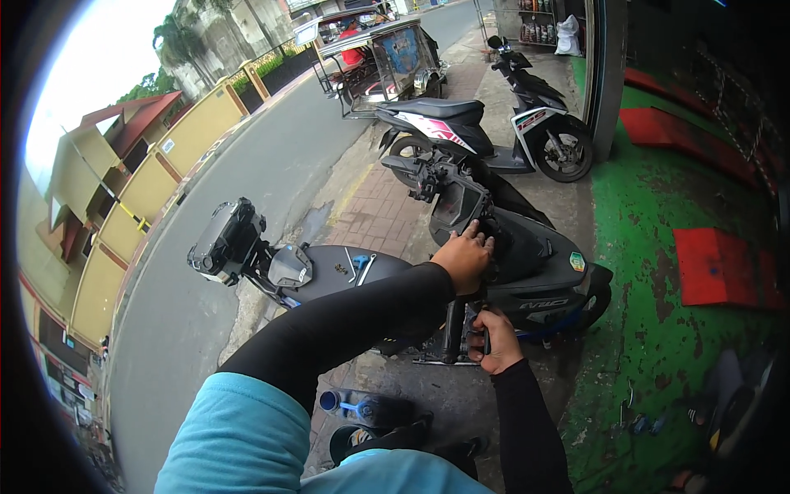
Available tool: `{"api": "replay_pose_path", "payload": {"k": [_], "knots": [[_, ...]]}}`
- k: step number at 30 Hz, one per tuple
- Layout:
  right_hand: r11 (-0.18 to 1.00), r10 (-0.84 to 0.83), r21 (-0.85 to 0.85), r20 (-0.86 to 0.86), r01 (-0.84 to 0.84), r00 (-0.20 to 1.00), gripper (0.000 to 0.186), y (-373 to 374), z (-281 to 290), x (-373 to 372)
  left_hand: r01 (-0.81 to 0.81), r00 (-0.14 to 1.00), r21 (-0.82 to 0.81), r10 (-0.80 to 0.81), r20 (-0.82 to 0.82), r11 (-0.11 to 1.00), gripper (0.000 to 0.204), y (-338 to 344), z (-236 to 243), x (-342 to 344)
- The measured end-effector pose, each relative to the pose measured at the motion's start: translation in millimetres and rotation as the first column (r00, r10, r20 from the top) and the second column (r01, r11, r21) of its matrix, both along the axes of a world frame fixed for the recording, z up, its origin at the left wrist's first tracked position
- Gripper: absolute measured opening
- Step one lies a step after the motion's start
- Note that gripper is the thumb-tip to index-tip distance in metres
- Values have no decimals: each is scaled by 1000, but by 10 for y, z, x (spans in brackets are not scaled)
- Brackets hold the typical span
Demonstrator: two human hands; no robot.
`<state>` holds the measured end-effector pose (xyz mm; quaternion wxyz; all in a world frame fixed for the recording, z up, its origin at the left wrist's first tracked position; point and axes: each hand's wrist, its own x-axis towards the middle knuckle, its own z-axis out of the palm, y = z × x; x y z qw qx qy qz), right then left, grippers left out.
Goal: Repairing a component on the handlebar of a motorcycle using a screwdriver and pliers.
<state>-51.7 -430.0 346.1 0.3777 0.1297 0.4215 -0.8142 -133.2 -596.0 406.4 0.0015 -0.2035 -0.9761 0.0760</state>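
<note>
The left hand's grip (465,257) lies on the dark inner front panel of a black scooter (535,276), its fingers extended and spread, clasping nothing that can be seen. Lower and closer to the body, the right hand's grip (496,342) is curled in at the side of the scooter, near the footboard; the fingers are bent around a dark edge or object, but whether they have hold of it I cannot tell. The scooter stands on the paving beside the road (214,189), its nose toward the right and a black top box (222,239) at its rear. On its seat (387,268) lie a silver wrench (368,269), a blue-handled tool (358,263) just beside it, a little cluster of small fasteners (341,269) and, farther back, a grey panel piece (292,267) (all well within the seat's outline). A blue container (374,409) is on the ground near the person's feet. Beyond, a white and pink scooter (436,125) is parked, and red ramps (716,267) rest on the green floor (634,239) to the right.
</note>
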Motion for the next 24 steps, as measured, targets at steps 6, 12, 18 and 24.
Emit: {"api": "replay_pose_path", "payload": {"k": [6, 12, 18, 24], "knots": [[1000, 0, 10, -23, 1, 1000, 13, 10, -30, -19, 26, 1000, -31, -26, 0, 999, 82, 5, 35, -25], [1000, -10, 9, -34, 11, 999, 17, -16, -82, -10, -3, 1000, -34, 4, 8, 999, 81, 56, 46, -16], [999, 21, -30, -20, -22, 1000, 16, -17, -87, -22, -18, 1000, -18, 18, -1, 1000, 68, 52, 12, -12], [998, 5, -64, -16, -6, 1000, 14, 61, -43, -69, -15, 1000, -52, 13, -27, 999, 78, 56, -23, -75]]}}
